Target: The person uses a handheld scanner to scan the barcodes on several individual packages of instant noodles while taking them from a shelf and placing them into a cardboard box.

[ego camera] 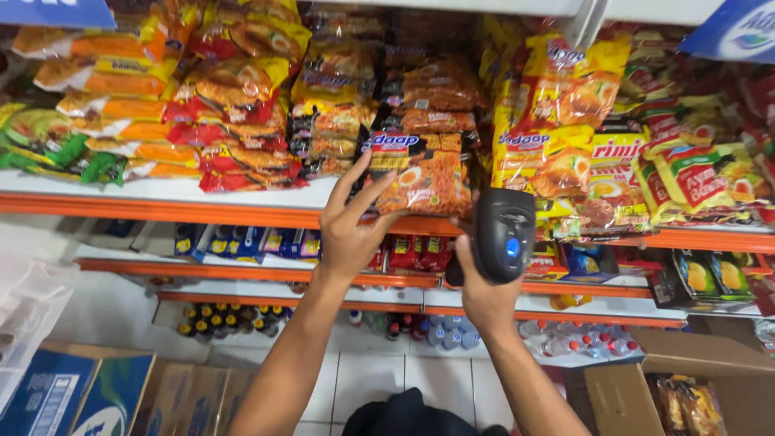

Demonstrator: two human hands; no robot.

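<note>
Two bare hands are reaching up at the top shelf point(161, 194) in the head view. Left hand point(351, 230) is rising w/ forearm angled up, fingers spread open, tips touching a dark noodle packet point(424, 173) lying at the shelf front betw. red and yellow packs. Right hand point(484, 291) is gripping a black barcode scanner point(504, 234) just beside, fingers wrapped round its handle, head aiming at the packet, wrist bent up

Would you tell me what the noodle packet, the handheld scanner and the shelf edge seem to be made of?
Noodle packet: thin glossy plastic film, judging by crinkles and glare.
Handheld scanner: hard black moulded plastic, semi-matte, with a blue button.
Shelf edge: probably orange-painted metal, smooth and straight; the look leaves it open.
</note>
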